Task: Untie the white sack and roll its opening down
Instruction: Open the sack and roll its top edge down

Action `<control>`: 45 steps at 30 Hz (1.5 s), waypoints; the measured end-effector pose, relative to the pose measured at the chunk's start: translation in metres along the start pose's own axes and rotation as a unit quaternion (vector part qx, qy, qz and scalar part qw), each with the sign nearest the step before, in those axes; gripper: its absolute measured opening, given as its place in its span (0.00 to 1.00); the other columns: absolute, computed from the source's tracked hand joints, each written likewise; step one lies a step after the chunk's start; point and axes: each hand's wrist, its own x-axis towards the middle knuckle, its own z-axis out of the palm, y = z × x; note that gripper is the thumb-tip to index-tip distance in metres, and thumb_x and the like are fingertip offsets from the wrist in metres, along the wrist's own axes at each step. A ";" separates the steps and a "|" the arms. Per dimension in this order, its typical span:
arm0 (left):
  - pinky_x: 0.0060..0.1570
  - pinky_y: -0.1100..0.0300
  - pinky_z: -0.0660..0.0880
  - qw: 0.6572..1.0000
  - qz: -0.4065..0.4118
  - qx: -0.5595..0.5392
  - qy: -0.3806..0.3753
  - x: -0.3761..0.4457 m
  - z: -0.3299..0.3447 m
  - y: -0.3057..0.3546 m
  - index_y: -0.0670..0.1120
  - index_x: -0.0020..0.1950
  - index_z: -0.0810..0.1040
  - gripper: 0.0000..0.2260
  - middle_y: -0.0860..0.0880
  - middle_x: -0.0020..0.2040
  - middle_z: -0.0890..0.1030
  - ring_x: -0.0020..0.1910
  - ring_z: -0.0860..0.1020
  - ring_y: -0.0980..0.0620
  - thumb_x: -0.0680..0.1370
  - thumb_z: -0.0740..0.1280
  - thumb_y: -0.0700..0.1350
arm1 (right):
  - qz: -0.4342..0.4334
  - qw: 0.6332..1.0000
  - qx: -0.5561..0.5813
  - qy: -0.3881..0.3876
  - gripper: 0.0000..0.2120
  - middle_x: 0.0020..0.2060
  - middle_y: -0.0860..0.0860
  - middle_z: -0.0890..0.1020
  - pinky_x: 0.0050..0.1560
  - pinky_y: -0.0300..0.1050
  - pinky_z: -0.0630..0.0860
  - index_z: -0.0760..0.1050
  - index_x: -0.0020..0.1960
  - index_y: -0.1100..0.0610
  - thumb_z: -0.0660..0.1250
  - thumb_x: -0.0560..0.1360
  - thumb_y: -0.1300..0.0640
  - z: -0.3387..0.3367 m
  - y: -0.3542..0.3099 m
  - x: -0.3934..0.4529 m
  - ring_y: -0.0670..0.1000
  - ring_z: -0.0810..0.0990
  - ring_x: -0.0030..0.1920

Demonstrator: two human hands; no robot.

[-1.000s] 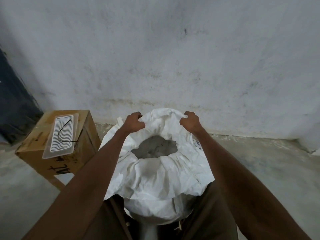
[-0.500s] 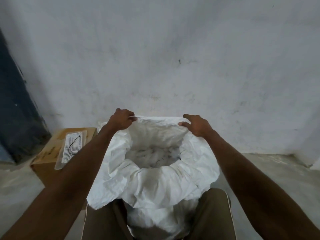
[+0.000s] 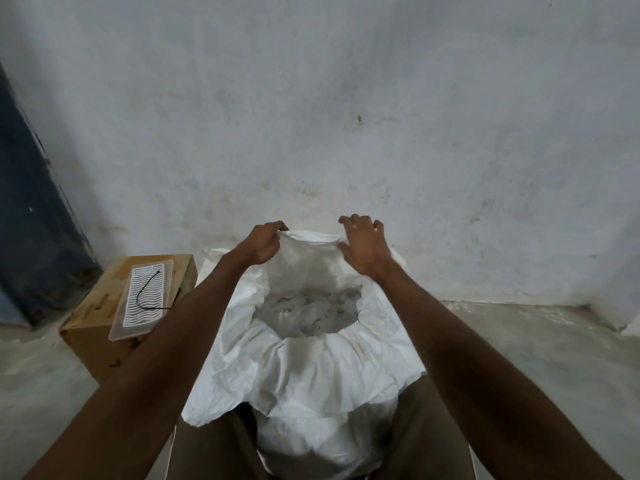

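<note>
White sack (image 3: 304,368) stands open between the person's knees near the wall (image 3: 346,116), its far edge pinched by the left hand (image 3: 264,244), while the right hand (image 3: 363,249) hovers with loose fingers just beside that edge.

Nothing in the view can be read as clear text. The only marks that look like writing are dark printed strokes on the side of the cardboard box (image 3: 100,336), low on its near face and along its top edge; they are too small, blurred and partly hidden by the person's left forearm to make out as letters or numbers. The clear plastic tray (image 3: 142,299) lying on top of the box carries a pattern of white wavy lines, which is not text. The white sack (image 3: 332,372) shows no readable print, label or brand on the folded fabric that is visible.
</note>
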 end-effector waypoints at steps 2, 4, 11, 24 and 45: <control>0.45 0.57 0.67 1.000 -0.008 -0.014 -0.001 0.002 0.002 0.002 0.41 0.55 0.79 0.16 0.41 0.50 0.81 0.47 0.77 0.43 0.75 0.55 0.38 | -0.044 0.999 -0.005 0.025 0.15 0.58 0.55 0.80 0.62 0.57 0.69 0.74 0.66 0.57 0.65 0.80 0.54 0.017 -0.016 -0.001 0.59 0.79 0.57; 0.44 0.56 0.69 1.000 -0.014 -0.020 -0.010 0.004 0.000 0.000 0.42 0.49 0.80 0.18 0.42 0.47 0.81 0.47 0.78 0.41 0.70 0.52 0.41 | -0.050 0.996 0.059 0.035 0.10 0.49 0.55 0.81 0.50 0.52 0.71 0.77 0.58 0.58 0.63 0.78 0.63 0.030 -0.022 -0.002 0.60 0.80 0.48; 0.59 0.50 0.72 0.987 0.109 0.119 0.015 0.015 0.025 0.011 0.42 0.68 0.73 0.22 0.41 0.61 0.76 0.58 0.74 0.43 0.75 0.60 0.47 | 0.107 0.972 0.175 -0.117 0.15 0.59 0.59 0.80 0.56 0.51 0.74 0.79 0.59 0.60 0.56 0.80 0.58 0.034 -0.034 0.039 0.62 0.79 0.58; 0.44 0.54 0.70 0.978 -0.148 -0.079 -0.125 0.075 0.052 0.014 0.41 0.40 0.74 0.13 0.45 0.41 0.76 0.42 0.74 0.47 0.82 0.58 0.43 | -0.008 0.997 0.002 0.078 0.11 0.47 0.55 0.80 0.46 0.53 0.72 0.76 0.56 0.58 0.61 0.80 0.53 0.080 -0.036 0.015 0.57 0.79 0.45; 0.60 0.50 0.73 0.949 -0.162 -0.145 -0.227 0.058 0.079 -0.012 0.44 0.55 0.79 0.26 0.45 0.56 0.81 0.53 0.78 0.47 0.81 0.54 0.64 | 0.163 0.978 0.095 -0.091 0.16 0.51 0.57 0.85 0.48 0.50 0.74 0.79 0.58 0.58 0.55 0.83 0.53 0.083 -0.014 0.005 0.62 0.83 0.51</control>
